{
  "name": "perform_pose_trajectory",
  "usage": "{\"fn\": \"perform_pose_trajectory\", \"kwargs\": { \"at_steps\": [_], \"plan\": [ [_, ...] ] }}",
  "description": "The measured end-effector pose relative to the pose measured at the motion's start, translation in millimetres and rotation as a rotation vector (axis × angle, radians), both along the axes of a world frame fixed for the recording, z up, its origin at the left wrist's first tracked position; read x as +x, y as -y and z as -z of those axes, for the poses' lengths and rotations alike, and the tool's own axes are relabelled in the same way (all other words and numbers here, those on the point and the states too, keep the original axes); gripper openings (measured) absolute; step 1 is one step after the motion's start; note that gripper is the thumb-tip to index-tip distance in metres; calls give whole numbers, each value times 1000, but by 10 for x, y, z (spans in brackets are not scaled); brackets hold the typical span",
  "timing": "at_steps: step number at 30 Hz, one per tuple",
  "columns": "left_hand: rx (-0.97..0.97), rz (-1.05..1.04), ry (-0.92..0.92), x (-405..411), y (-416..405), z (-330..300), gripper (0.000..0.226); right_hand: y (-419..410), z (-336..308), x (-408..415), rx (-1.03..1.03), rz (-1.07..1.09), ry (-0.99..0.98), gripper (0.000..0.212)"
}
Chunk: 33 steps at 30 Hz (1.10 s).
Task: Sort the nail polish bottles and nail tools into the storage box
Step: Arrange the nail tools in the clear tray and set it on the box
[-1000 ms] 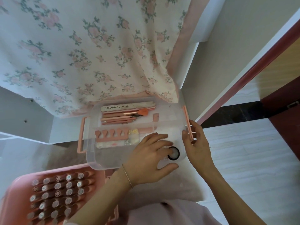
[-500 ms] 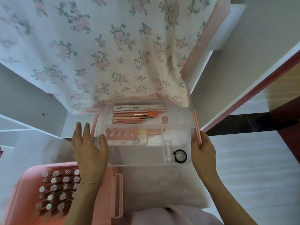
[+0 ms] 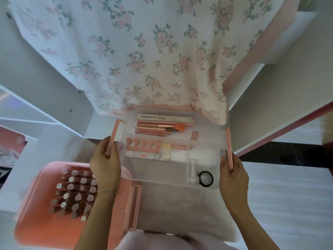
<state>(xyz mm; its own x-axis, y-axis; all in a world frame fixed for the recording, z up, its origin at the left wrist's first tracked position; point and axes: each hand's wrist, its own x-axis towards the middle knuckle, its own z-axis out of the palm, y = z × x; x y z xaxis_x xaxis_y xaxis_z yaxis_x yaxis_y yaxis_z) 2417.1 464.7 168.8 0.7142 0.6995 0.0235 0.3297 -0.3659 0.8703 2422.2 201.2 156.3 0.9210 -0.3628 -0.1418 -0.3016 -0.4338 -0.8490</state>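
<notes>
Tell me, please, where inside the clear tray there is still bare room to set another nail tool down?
The clear tray is bare along its near side, between the toe separator and the front wall, left of the black ring. Its right part beyond the brush is nearly bare. The far-left corner is crowded.

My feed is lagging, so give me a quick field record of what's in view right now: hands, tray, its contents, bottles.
left hand: grips the tray's left pink handle
right hand: grips the tray's right pink handle
clear tray: held at both ends
tray contents: nail file, brush, toe separator, black ring
pink box: at lower left, holds nail polish bottles in rows
</notes>
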Motion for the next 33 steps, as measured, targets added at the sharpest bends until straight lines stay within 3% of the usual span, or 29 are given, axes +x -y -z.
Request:
{"fn": "perform_pose_trajectory", "kwargs": {
  "at_steps": [12, 20, 33],
  "plan": [
    [-10, -165, 82, -473, -317, -54, 24, -261, -36, -313, 4, -74, -54, 26],
    [-51, -114, 119, -800, -1006, -60, 26, -914, -139, -749, -12, -60, -14, 13],
    [-155, -122, 139, -1416, -1951, 35, 22, -1889, -78, -1330, 71, 2, -38, 20]
  ]
}}
